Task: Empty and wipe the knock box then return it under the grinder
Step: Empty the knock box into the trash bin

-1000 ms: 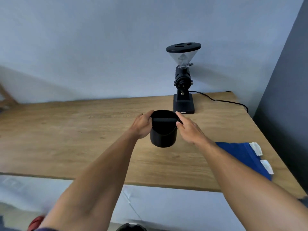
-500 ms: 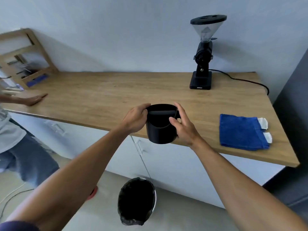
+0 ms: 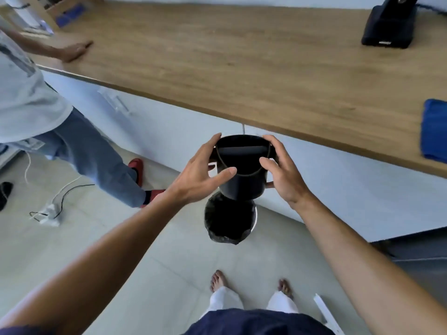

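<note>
The black round knock box (image 3: 244,182) is held upright in the air, off the counter, directly above a bin lined with a black bag (image 3: 229,220) on the floor. My left hand (image 3: 203,172) grips its left side and my right hand (image 3: 283,172) grips its right side. Its dark bar crosses the open top. Only the black base of the grinder (image 3: 389,27) shows on the wooden counter (image 3: 242,59) at the top right. A folded blue cloth (image 3: 434,131) lies at the counter's right edge.
Another person (image 3: 31,93) stands at the left with a hand on the counter. White cabinet fronts (image 3: 169,131) run under the counter. A cable and white adapter (image 3: 48,211) lie on the floor at left. My bare feet (image 3: 217,280) stand on grey tiles.
Both hands have carried the knock box from in front of the grinder, off the counter edge and down over the bin. My view has tilted down to the floor.
</note>
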